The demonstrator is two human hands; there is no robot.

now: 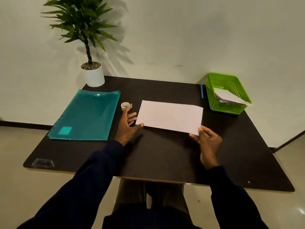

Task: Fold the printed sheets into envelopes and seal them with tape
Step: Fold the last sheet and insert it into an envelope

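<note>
Here, sheet (170, 115), right grip (208, 139) pinching its corner, left grip (127, 128) just beside.

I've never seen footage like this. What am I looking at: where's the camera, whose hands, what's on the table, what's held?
No machine here: a person wears one camera on the head, looking down at their hands. On the table are a sheet, a tape roll, a teal folder, a blue pen, a plant and a green basket with papers in it. The right hand holds the sheet's near right corner; the left hand is open, spread between tape roll and sheet, holding nothing.
</note>
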